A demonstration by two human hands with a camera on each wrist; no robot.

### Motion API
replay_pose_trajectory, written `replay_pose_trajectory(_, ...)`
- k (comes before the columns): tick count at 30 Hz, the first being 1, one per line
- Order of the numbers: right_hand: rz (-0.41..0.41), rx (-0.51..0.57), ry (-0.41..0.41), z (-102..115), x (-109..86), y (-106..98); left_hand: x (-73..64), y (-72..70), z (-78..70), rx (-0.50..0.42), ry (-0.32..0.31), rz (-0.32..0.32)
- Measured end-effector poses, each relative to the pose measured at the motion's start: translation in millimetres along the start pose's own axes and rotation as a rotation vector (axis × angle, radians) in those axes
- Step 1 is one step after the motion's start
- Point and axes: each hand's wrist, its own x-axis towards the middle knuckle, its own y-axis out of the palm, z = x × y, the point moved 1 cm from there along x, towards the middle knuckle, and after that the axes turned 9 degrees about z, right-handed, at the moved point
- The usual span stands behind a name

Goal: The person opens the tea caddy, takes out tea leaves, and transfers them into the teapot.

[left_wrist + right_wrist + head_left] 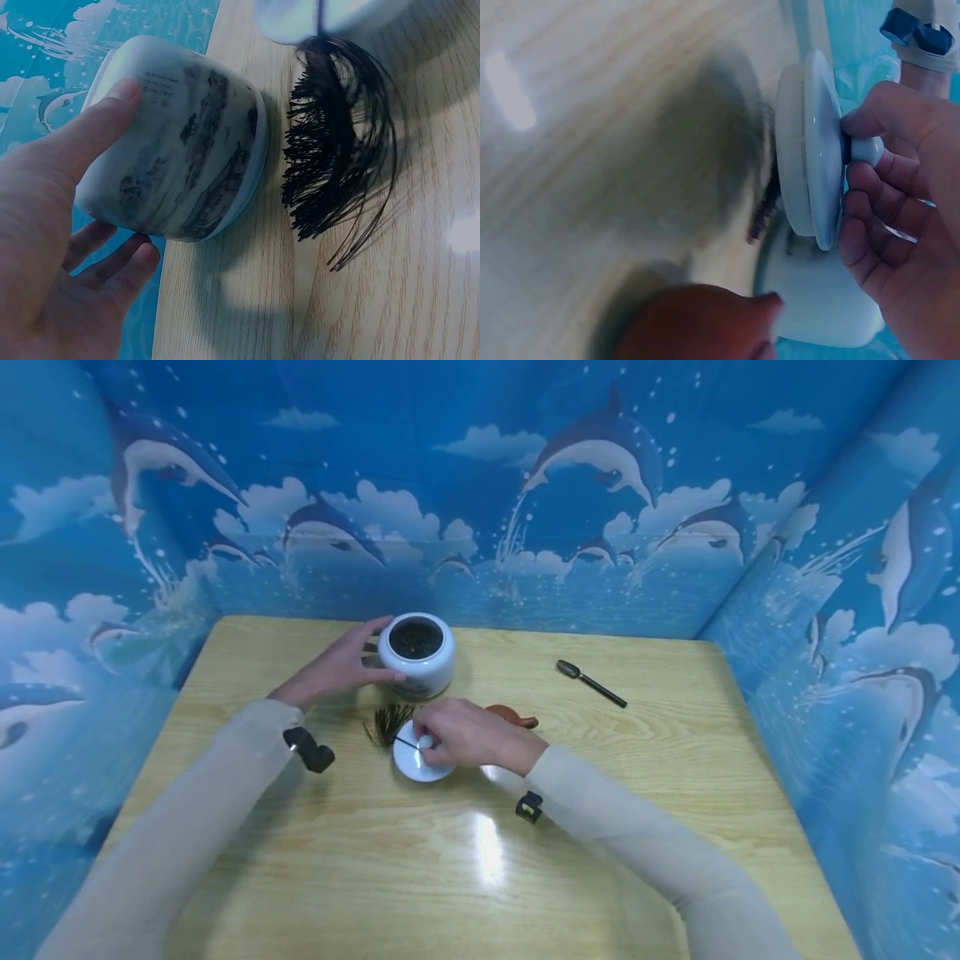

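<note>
A white lidless jar [438, 677] stands near the back edge, with dark loose contents, like tea leaves [416, 640], inside its mouth. My left hand [347, 665] holds its left side, thumb along the near wall and fingers round the far side. Dark landscape drawings show on the jar wall in the left wrist view. With thumb and fingertips, my right hand [467, 733] pinches the knob of the white lid [825, 157] in front of the jar. Its shadow suggests it is slightly raised. A black tassel [326, 142] hangs from the lid's knob by a cord.
A reddish-brown clay teapot [697, 322] sits just behind my right wrist, partly hidden in the head view. Farther right lies a dark scoop [596, 685] with a long handle. Blue dolphin-print cloth [480, 485] walls the wooden table [360, 877] at the back and sides.
</note>
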Motion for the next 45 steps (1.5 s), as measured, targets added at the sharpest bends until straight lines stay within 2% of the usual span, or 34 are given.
replay_pose_trajectory(9,-0.028,-0.115,-0.028,3.2,-3.7,-25.0,0.3,0.9,2.3,-0.022,-0.003,0.002)
replay_pose_trajectory(15,-0.072,-0.059,-0.030,-2.7,-2.7,-45.4,0.1,-0.2,0.2,-0.031,0.007,0.014)
replay_pose_trajectory(22,-0.092,-0.007,-0.025,-12.0,-4.5,-69.5,-0.3,-4.6,-5.5,-0.013,-0.049,0.042)
replay_pose_trajectory(25,-0.097,0.017,-0.014,-15.0,-4.1,-77.6,0.1,-6.7,-6.2,-0.013,-0.046,0.053)
replay_pose_trajectory(30,-0.103,0.051,-0.007,-21.5,0.7,-87.0,-1.1,-10.1,-6.5,-0.030,-0.009,0.072)
replay_pose_trajectory(39,-0.118,0.058,0.011,-30.5,11.6,-101.9,-1.1,-11.8,-7.8,-0.028,-0.018,0.081)
replay_pose_trajectory(45,-0.115,0.065,0.031,-36.9,21.5,-107.6,-2.9,-12.8,-6.1,-0.022,0.000,0.087)
